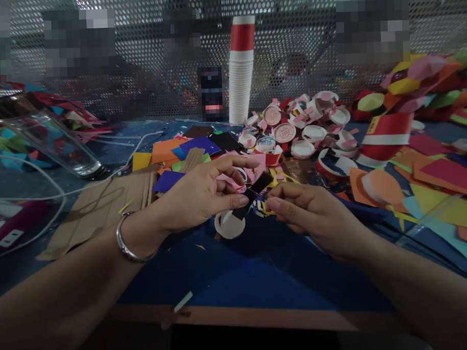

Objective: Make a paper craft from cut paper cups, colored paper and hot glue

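Blue tabletop (222, 280) before a perforated metal screen (137, 45), flat black paper strip (244, 205) raised between both hands above a white round piece (230, 230), left hand (199, 194) half-curled, thumb gripping the strip, right hand (315, 213) with fingertips nearly closed beside it, hold indeterminable, cut cups (312, 134) beyond.

Dim scene, blurred, stretched edges.

No wording can be read; the marks on the stacked paper cups (241, 88) and the yellow marking on the red-and-white paper cup (387, 139) are too small and blurred.
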`<state>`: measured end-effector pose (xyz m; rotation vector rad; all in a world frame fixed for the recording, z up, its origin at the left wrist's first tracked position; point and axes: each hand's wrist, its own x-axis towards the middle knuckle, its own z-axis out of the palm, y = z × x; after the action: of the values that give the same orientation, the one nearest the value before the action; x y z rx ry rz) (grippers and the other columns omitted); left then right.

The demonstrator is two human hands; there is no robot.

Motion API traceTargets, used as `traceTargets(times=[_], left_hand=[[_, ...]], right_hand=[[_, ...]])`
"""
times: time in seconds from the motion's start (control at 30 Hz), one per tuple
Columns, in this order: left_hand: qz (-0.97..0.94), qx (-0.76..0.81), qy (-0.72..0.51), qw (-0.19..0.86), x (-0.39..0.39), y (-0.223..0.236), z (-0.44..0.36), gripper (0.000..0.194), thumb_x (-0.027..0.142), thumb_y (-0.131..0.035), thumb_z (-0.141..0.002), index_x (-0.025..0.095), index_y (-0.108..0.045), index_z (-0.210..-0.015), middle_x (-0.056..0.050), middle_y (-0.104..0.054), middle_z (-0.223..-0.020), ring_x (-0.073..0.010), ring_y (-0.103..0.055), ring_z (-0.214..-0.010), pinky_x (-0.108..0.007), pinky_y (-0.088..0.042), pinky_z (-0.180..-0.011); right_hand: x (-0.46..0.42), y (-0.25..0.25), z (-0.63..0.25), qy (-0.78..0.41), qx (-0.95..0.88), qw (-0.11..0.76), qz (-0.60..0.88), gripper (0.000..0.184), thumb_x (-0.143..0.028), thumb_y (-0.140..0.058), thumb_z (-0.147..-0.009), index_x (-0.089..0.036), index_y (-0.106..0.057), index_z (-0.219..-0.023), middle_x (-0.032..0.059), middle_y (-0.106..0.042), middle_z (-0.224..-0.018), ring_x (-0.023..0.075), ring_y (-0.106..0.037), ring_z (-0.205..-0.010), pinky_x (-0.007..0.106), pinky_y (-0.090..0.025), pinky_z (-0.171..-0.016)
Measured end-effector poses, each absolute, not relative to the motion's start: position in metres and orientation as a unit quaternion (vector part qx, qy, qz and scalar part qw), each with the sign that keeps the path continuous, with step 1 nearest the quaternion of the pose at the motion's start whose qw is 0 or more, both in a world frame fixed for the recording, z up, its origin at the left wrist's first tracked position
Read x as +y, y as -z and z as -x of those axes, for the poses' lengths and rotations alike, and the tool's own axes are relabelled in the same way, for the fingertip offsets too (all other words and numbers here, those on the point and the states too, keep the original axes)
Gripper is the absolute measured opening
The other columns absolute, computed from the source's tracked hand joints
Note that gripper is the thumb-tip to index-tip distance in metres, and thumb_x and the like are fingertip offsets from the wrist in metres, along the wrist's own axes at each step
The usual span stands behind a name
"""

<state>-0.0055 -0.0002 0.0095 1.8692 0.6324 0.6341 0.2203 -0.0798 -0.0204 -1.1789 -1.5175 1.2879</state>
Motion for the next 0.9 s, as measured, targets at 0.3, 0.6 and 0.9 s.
traceTargets(times=[0.3, 0.6, 0.9], left_hand=[[-0.794, 0.311, -0.142, 0.504, 0.006, -0.020, 0.016, 0.039, 0.016, -0.077, -0.082, 0.018, -0.066, -0.119, -0.001, -0.071, -0.086, -0.0154, -0.069, -0.079, -0.028, -0.055, -0.071], [-0.825, 0.337, -0.069, 0.448, -0.002, -0.013, 0.008, 0.040, 0.012, -0.069, -0.082, 0.018, -0.065, -0.121, -0.006, -0.079, -0.096, -0.0227, -0.076, -0.088, -0.030, -0.055, -0.074], [-0.878, 0.328, -0.074, 0.340, -0.003, -0.007, 0.009, 0.033, 0.012, -0.065, -0.082, 0.019, -0.067, -0.115, -0.003, -0.074, -0.093, -0.0189, -0.070, -0.081, -0.028, -0.051, -0.071]], right_hand=[[-0.073, 0.021, -0.221, -0.437, -0.637, 0.391, 0.500, 0.042, -0.060, -0.064, -0.096, -0.020, -0.065, -0.086, -0.0046, -0.047, -0.064, 0.0084, -0.031, -0.050, 0.027, -0.021, -0.046], [-0.073, 0.017, -0.219, -0.350, -0.692, 0.376, 0.508, 0.034, -0.050, -0.062, -0.099, -0.019, -0.067, -0.088, -0.0002, -0.058, -0.071, 0.0124, -0.045, -0.059, 0.029, -0.036, -0.056], [-0.072, 0.019, -0.221, -0.349, -0.689, 0.371, 0.516, 0.037, -0.058, -0.063, -0.097, -0.022, -0.069, -0.092, 0.0035, -0.067, -0.078, 0.0171, -0.059, -0.067, 0.029, -0.043, -0.060]])
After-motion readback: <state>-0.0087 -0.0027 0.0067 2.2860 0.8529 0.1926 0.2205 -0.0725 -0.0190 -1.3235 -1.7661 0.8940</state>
